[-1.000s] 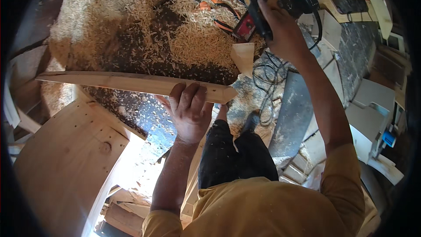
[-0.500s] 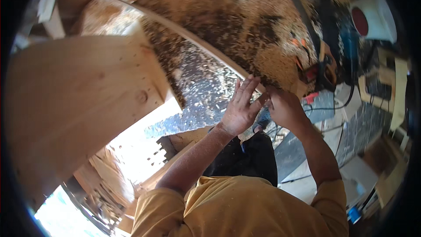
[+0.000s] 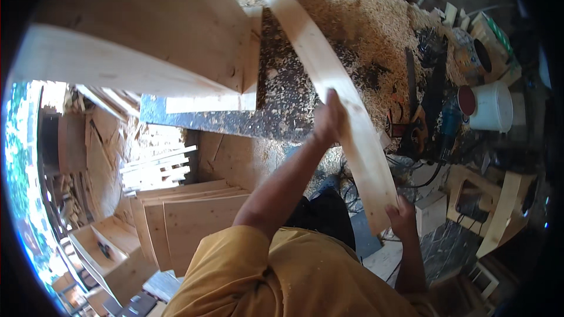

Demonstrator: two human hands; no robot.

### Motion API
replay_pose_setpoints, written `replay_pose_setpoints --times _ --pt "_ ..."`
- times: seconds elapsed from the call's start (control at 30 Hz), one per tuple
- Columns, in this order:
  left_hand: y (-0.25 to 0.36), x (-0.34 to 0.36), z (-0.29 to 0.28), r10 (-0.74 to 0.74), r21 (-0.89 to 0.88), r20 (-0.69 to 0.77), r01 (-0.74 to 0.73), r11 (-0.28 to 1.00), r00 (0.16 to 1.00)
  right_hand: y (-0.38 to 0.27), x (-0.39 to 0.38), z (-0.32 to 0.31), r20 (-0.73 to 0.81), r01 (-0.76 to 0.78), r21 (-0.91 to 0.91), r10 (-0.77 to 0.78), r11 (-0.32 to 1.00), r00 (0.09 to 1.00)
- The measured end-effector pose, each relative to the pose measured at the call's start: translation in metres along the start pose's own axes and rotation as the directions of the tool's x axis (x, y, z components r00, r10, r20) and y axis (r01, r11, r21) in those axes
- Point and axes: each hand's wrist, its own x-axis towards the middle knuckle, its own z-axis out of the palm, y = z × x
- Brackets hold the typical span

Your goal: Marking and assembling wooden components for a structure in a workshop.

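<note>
A long, pale, slightly curved wooden board (image 3: pixel 296 32) runs from the top middle down to my right side. My left hand (image 3: pixel 329 117) grips its left edge near the middle, thumb over the face, the other fingers mostly hidden. My right hand (image 3: pixel 403 217) is wrapped round its lower end. Beyond the board lie a hand saw (image 3: pixel 418 129) with a wooden handle and a teal power tool (image 3: pixel 447 123) with a dark cord. The dark workbench (image 3: pixel 276 58) under the board is strewn with shavings.
A large wooden box (image 3: pixel 147 17) occupies the upper left. A white bucket (image 3: pixel 493 108) and wooden frames (image 3: pixel 470 194) stand on the right. Stacked panels (image 3: pixel 188 229), an open box (image 3: pixel 100 246) and piled offcuts (image 3: pixel 153 164) lie below and left. My feet are on the shavings-covered floor.
The board has turned from crosswise to diagonal, showing its broad face. My right hand released the saw and moved down onto the board's end. My view has swung, bringing the bright opening into sight.
</note>
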Motion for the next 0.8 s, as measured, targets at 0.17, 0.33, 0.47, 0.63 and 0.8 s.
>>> replay_pose_setpoints --times 0.17,0.33,0.47,0.63,0.8 --pt "0.180 -0.068 0.060 -0.574 -0.666 0.162 0.518 0.536 0.803 0.100 -0.102 0.010 -0.126 -0.091 0.120 0.106 0.989 0.986" --pt "0.221 -0.125 0.069 -0.243 -0.619 0.464 0.508 0.600 0.852 0.180 -0.153 0.040 -0.157 -0.160 0.037 0.164 0.986 0.974" --pt "0.261 -0.151 0.072 0.088 -0.684 0.414 0.246 0.687 0.906 0.168 -0.150 0.055 -0.391 0.049 0.272 0.064 0.961 0.918" --pt "0.299 -0.177 0.049 0.189 -0.609 0.452 0.146 0.780 0.872 0.239 -0.114 0.041 -0.274 0.134 0.037 -0.119 0.990 0.954" --pt "0.314 -0.205 0.019 0.279 -0.576 0.270 -0.077 0.814 0.922 0.250 -0.023 0.033 -0.251 0.329 -0.020 -0.323 0.944 0.912"
